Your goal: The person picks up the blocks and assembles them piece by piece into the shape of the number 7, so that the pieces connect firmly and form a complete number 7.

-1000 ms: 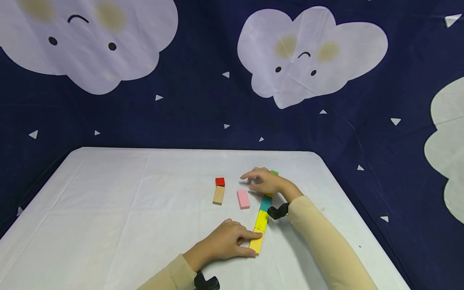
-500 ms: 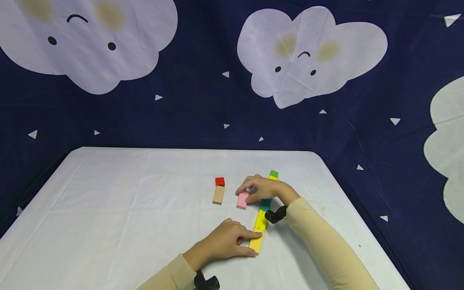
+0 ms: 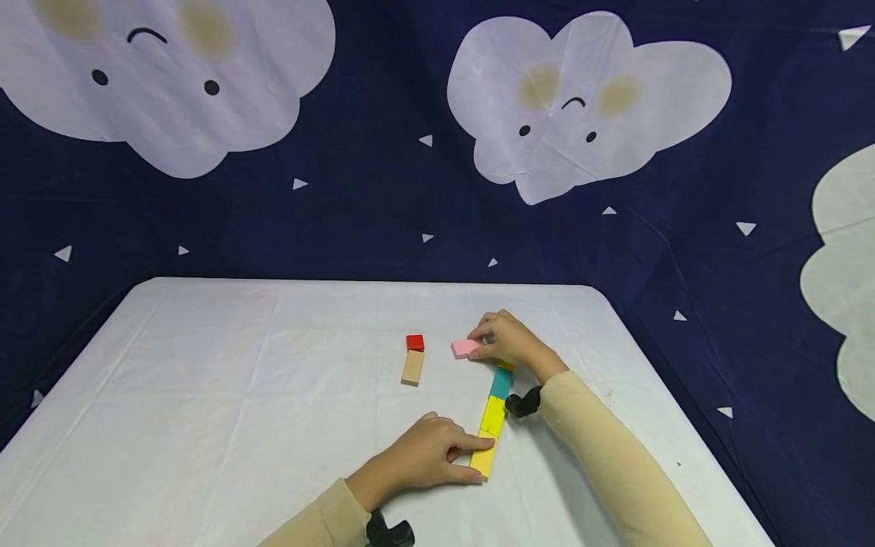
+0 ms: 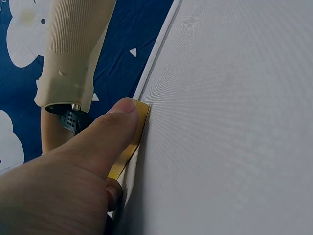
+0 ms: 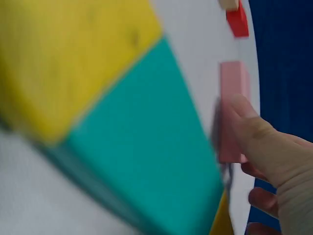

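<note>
In the head view, a row of blocks slants across the right half of the table. At its near end my left hand (image 3: 427, 458) holds a yellow block (image 3: 482, 460), thumb at the near edge and index finger on top. Beyond it lie a brighter yellow block (image 3: 492, 415) and a teal block (image 3: 501, 384); the row's far part is mostly hidden behind my right hand (image 3: 511, 342). That hand pinches a pink block (image 3: 462, 349), turned crosswise to the left of the row. The right wrist view shows my thumb on the pink block (image 5: 232, 81).
A red block (image 3: 415, 343) and a natural wood block (image 3: 412, 368) lie end to end, left of the pink one. A white cloth (image 3: 205, 395) covers the table. Behind it hangs a dark blue curtain (image 3: 369, 220) with cloud prints.
My right hand has come down onto the pink block, gripped it, turned it crosswise and shifted it away from me toward the row's far end. The left hand has stayed put.
</note>
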A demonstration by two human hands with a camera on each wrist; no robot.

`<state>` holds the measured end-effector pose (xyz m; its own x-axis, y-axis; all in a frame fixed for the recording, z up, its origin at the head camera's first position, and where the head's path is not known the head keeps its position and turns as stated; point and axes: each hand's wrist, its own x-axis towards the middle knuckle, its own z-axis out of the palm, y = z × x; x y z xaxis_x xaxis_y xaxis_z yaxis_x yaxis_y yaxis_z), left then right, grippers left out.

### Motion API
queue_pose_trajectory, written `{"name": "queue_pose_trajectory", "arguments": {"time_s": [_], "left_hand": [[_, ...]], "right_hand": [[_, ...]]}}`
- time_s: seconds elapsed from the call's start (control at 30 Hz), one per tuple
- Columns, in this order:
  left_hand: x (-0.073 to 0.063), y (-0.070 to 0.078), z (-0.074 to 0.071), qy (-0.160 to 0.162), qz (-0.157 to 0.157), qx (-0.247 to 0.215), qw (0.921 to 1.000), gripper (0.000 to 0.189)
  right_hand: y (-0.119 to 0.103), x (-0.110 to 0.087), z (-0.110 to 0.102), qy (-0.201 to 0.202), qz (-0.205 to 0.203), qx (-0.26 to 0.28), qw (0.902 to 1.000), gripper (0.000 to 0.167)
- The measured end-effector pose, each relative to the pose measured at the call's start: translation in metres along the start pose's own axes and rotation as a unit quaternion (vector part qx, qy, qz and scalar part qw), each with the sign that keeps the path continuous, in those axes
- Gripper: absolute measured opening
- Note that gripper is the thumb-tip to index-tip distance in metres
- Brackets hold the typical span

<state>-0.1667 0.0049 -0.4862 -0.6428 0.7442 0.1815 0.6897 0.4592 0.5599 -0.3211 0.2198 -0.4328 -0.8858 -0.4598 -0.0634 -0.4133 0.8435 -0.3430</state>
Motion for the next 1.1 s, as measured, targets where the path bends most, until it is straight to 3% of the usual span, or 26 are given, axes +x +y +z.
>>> {"name": "queue_pose_trajectory", "arguments": {"time_s": [0.6, 1.1], "left_hand": [[0.000, 0.001, 0.000, 0.000, -0.003, 0.004, 1.0000, 0.050], [0.000, 0.001, -0.001, 0.002, -0.008, 0.003, 1.0000, 0.050]], "right_hand": [[0.030, 0.001, -0.003, 0.085, 0.081, -0.066, 0.9909, 0.042], [0.043, 0.002, -0.003, 0.070, 0.096, 0.002, 0.9929, 0.044]]}}
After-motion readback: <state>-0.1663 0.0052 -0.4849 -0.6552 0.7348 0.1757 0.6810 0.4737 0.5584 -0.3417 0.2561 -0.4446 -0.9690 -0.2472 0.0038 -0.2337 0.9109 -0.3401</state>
